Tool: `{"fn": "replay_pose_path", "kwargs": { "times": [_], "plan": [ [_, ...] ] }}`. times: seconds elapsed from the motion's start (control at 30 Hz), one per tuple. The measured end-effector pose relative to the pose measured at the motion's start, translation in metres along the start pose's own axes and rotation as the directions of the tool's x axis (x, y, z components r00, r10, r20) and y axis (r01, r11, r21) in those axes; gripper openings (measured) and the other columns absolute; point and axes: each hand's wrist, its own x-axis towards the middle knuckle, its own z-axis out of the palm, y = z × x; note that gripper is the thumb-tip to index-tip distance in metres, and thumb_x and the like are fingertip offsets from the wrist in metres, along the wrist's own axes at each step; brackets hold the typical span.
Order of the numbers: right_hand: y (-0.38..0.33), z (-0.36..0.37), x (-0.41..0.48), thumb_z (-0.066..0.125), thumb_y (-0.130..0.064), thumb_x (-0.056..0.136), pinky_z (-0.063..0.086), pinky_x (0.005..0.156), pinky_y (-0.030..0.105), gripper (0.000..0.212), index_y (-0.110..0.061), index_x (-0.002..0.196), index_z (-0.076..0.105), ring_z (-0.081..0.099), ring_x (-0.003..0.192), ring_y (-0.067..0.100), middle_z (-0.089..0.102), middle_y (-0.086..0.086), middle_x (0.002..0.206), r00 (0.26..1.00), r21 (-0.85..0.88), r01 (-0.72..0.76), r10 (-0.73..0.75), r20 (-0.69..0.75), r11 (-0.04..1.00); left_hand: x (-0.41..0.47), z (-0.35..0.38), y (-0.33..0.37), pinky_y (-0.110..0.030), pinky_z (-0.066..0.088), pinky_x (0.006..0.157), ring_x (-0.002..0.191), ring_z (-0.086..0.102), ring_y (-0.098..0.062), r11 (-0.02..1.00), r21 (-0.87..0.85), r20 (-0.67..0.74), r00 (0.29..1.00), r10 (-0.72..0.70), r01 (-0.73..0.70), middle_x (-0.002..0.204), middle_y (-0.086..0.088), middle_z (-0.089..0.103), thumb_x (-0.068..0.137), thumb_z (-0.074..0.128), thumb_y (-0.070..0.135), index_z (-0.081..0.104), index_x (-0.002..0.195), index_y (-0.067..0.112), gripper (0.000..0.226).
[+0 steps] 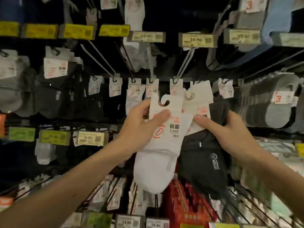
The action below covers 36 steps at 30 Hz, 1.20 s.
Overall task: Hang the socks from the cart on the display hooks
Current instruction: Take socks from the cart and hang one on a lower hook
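The left hand (139, 124) pinched the white sock pack (158, 162) by its card, long axis upright, hanger notch uppermost. The nearest display hook (184, 63) lay just above and beyond. The right hand (230, 134) gripped the black sock pack (202, 162) alongside.

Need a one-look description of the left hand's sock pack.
Mid-frame, before the wall of display hooks, the left hand pinches the white sock pack by its card header. Of the two held packs it is the white one; the black sock pack is in the right hand.

Sock packs (158, 162) before display hooks (185, 63)
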Motion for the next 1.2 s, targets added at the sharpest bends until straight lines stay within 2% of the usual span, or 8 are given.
{"fn": "replay_pose_path", "kwargs": {
  "times": [0.13,0.3,0.47,0.6,0.77,0.87,1.07,1.2],
  "plan": [
    [-0.01,0.013,0.037,0.074,-0.025,0.085,0.058,0.083,0.028,0.019,-0.025,0.104,0.073,0.074,0.094,0.008,0.077,-0.012,0.1,0.998,0.032,0.018,-0.02,0.064,0.999,0.029,-0.019,0.018,-0.024,0.059,0.064,0.082,0.075,-0.011,1.0,0.006,-0.083,0.996,0.023,-0.023,0.093,0.005,0.077,0.093,0.067,0.016,0.064,0.109,0.026,0.019],
    [-0.021,0.043,0.067,0.073,-0.021,0.086,0.056,0.066,0.013,0.011,-0.026,0.096,0.072,0.074,0.083,0.003,0.077,-0.016,0.09,0.992,0.066,0.072,-0.078,0.095,0.995,0.055,-0.055,0.028,-0.02,0.056,0.058,0.074,0.073,-0.004,0.993,0.093,-0.153,0.984,0.091,-0.078,0.076,0.023,0.071,0.092,0.068,0.015,0.039,0.136,0.041,0.058],
    [-0.028,0.069,0.087,0.074,-0.023,0.084,0.057,0.067,0.017,0.016,-0.024,0.1,0.073,0.074,0.084,0.004,0.077,-0.015,0.09,0.993,0.063,0.093,-0.097,0.061,0.994,0.087,-0.092,0.037,-0.02,0.055,0.056,0.072,0.073,-0.009,0.99,0.098,-0.234,0.965,0.119,-0.099,0.101,-0.003,0.07,0.096,0.064,0.018,0.052,0.128,0.037,0.039],
    [-0.031,0.082,0.097,0.076,-0.027,0.082,0.055,0.076,0.027,0.019,-0.026,0.1,0.072,0.074,0.084,0.005,0.077,-0.014,0.092,0.994,0.033,0.106,-0.106,0.01,0.994,0.111,-0.113,0.035,-0.019,0.054,0.056,0.071,0.073,-0.007,0.988,0.115,-0.249,0.96,0.133,-0.107,0.106,-0.003,0.068,0.1,0.058,0.019,0.054,0.128,0.036,0.033],
    [-0.029,0.091,0.1,0.076,-0.027,0.081,0.055,0.076,0.028,0.02,-0.026,0.1,0.071,0.074,0.084,0.005,0.077,-0.015,0.092,0.994,0.019,0.105,-0.104,-0.016,0.994,0.125,-0.125,0.032,-0.022,0.057,0.061,0.08,0.073,-0.008,0.929,0.235,-0.188,0.924,0.332,-0.286,0.111,0.004,0.067,0.101,0.056,0.019,0.054,0.126,0.041,0.033],
    [-0.028,0.095,0.102,0.076,-0.026,0.081,0.056,0.077,0.027,0.019,-0.025,0.1,0.072,0.074,0.086,0.005,0.077,-0.014,0.094,0.993,0.004,0.115,-0.115,-0.016,0.993,0.137,-0.129,0.03,-0.021,0.057,0.062,0.084,0.072,-0.007,0.885,0.303,-0.16,0.897,0.412,-0.352,0.115,0.004,0.068,0.1,0.057,0.02,0.06,0.126,0.03,0.027],
    [-0.025,0.097,0.106,0.075,-0.028,0.079,0.055,0.076,0.026,0.025,-0.023,0.103,0.072,0.074,0.088,0.006,0.077,-0.013,0.095,0.992,0.014,0.122,-0.122,-0.009,0.992,0.156,-0.134,0.025,-0.024,0.059,0.067,0.086,0.072,-0.004,0.86,0.375,-0.182,0.883,0.434,-0.345,0.115,0.009,0.068,0.099,0.06,0.026,0.06,0.133,0.027,0.034],
    [-0.023,0.096,0.108,0.074,-0.032,0.073,0.055,0.074,0.023,0.031,-0.024,0.103,0.073,0.074,0.086,0.005,0.078,-0.013,0.094,0.992,0.03,0.128,-0.128,-0.006,0.991,0.161,-0.135,0.023,-0.025,0.06,0.066,0.082,0.073,-0.007,0.87,0.347,-0.172,0.888,0.427,-0.351,0.103,0.009,0.071,0.098,0.061,0.023,0.063,0.122,0.03,0.025]
  ]
}}
